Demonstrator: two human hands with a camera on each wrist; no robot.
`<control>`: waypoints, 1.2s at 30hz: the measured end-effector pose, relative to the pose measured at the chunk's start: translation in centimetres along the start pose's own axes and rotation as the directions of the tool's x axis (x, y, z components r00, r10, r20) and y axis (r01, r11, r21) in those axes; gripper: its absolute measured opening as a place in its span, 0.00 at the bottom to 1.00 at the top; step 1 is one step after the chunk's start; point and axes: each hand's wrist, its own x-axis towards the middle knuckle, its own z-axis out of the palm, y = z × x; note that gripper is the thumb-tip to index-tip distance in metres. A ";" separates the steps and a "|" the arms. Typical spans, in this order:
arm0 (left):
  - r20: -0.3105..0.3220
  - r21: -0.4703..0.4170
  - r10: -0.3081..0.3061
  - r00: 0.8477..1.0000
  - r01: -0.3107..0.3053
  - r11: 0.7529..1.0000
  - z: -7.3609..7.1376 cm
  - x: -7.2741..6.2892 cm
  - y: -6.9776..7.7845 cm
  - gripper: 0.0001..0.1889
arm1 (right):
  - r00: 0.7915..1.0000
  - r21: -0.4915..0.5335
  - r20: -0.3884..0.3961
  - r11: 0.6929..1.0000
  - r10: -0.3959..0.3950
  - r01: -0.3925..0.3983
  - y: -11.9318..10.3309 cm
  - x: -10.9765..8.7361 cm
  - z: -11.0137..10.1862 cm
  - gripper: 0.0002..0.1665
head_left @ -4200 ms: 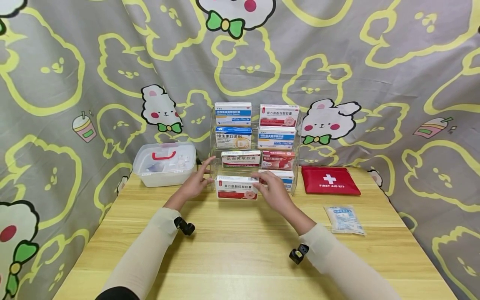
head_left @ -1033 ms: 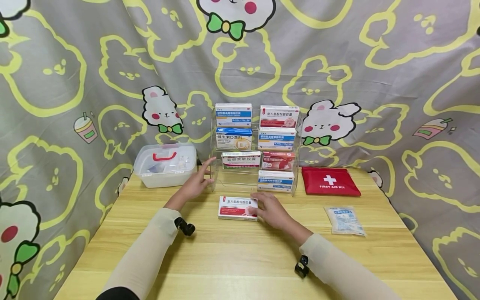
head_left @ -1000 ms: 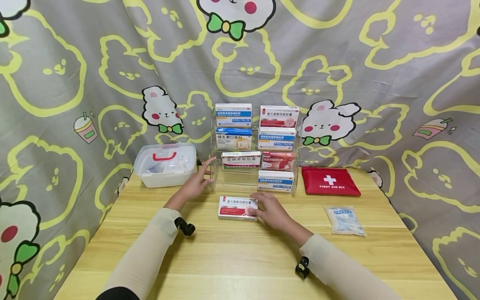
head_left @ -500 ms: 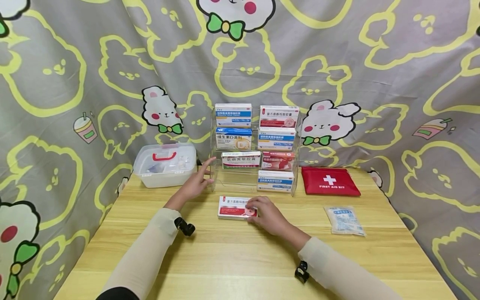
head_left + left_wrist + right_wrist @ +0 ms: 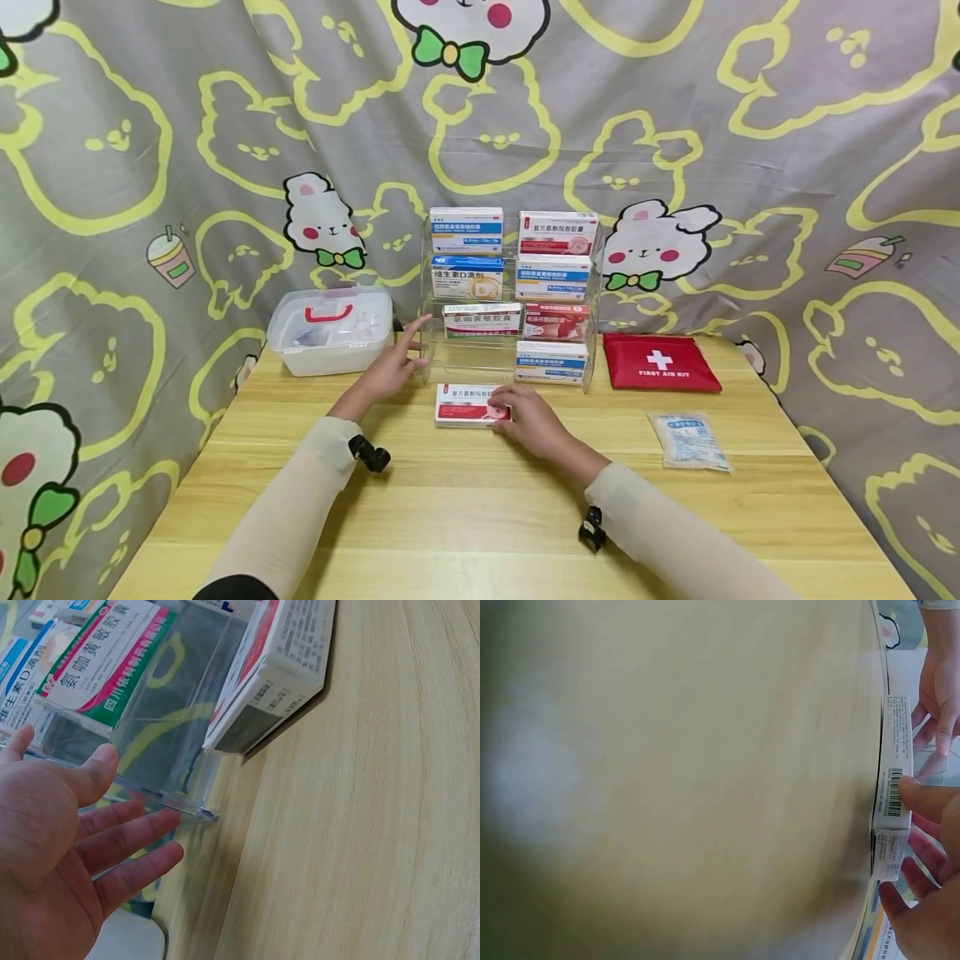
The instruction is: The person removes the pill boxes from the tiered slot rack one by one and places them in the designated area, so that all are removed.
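Observation:
My right hand (image 5: 532, 422) pinches the right end of a white and red medicine box (image 5: 461, 406) in front of the clear display rack (image 5: 465, 357). In the right wrist view, the thumb presses the barcode side of the box (image 5: 893, 765) while the other fingers lie behind it. My left hand (image 5: 387, 369) is at the rack's lower left side, fingers spread and fairly straight. Those fingertips are right at the rack's clear edge in the left wrist view. Several medicine boxes stand in the rack, among them a vitamin D box (image 5: 467, 278); its bottom left slot holds no box.
A lidded clear plastic box (image 5: 330, 354) with a red handle stands left of the rack. To the right lie a red first aid pouch (image 5: 662, 362) and a small blue and white packet (image 5: 690, 442). A patterned curtain hangs behind the wooden table (image 5: 480, 517).
The white and red box came down from before the bottom left slot to the table, then shifted slightly back toward the rack. My right hand changed its hold; the left stayed put.

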 end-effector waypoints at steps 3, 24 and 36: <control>0.001 0.002 0.003 1.000 -0.003 1.000 0.0 0.0 0.0 0.47 | 1.000 -0.002 -0.003 1.000 0.009 -0.009 0.1 0.4 0.1 0.22; -0.004 -0.001 0.009 1.000 -0.009 1.000 -0.1 0.0 -0.1 0.47 | 0.998 0.015 0.010 0.998 0.056 -0.056 -0.1 1.0 0.0 0.23; -0.002 0.005 -0.004 1.000 0.004 1.000 0.0 0.1 -0.1 0.47 | 0.999 0.049 -0.009 0.998 0.046 -0.045 -0.8 0.7 -1.8 0.25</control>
